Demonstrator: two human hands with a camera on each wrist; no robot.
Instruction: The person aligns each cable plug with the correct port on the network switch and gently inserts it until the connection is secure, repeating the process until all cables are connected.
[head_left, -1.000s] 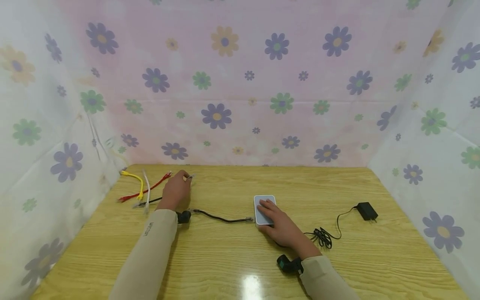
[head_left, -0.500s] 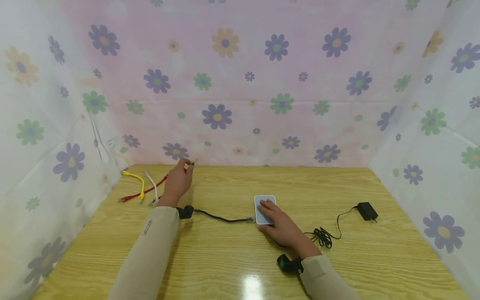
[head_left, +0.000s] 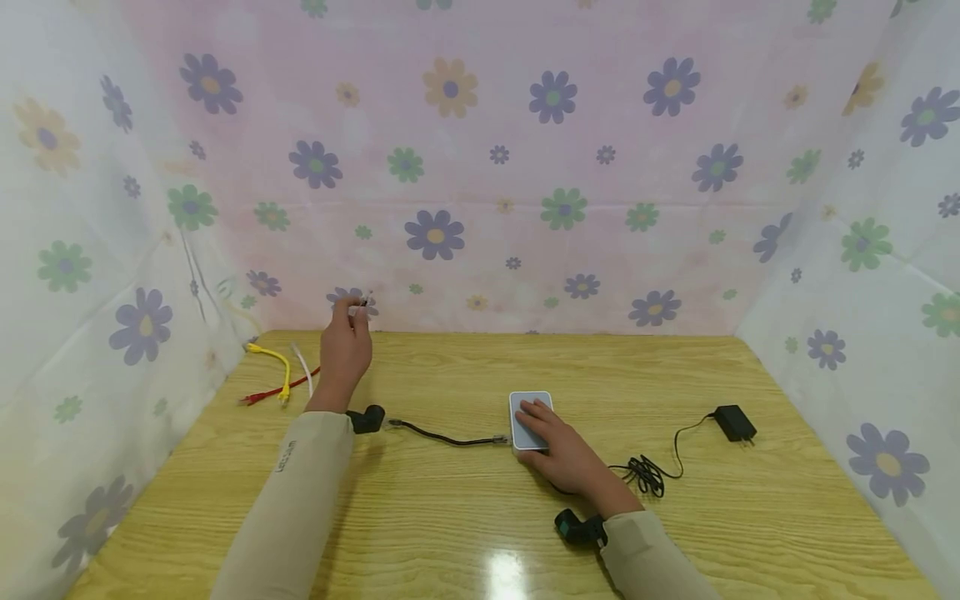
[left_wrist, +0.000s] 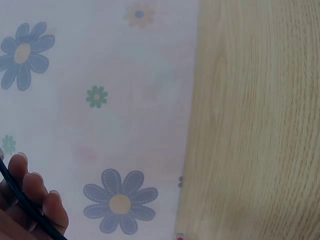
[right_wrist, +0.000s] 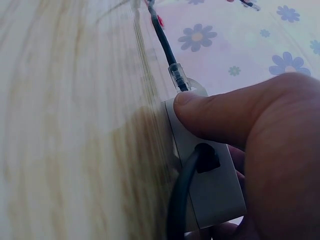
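My left hand (head_left: pixel 347 346) is raised near the patterned back cloth and pinches a black network cable by its clear plug (head_left: pixel 366 301). In the left wrist view that cable (left_wrist: pixel 31 210) runs across the curled fingers (left_wrist: pixel 35 187). My right hand (head_left: pixel 564 454) holds a small white box (head_left: pixel 530 398) on the table, its fingers across the top and thumb against the side. A second black network cable (head_left: pixel 446 438) extends from the box's left side, its clear plug (right_wrist: pixel 178 76) just beyond the thumb. A black power cord (right_wrist: pixel 183 195) enters the near side.
Yellow (head_left: pixel 282 367), white (head_left: pixel 302 364) and red (head_left: pixel 258 397) cables lie at the table's back left. On the right are a coiled black cord (head_left: pixel 647 475) and a power adapter (head_left: pixel 733 422). Flowered cloth (head_left: pixel 480 167) hangs around the back and sides.
My left hand has lifted the black cable up and away from the cables on the left, its end coming off the table. The right hand stays on the box.
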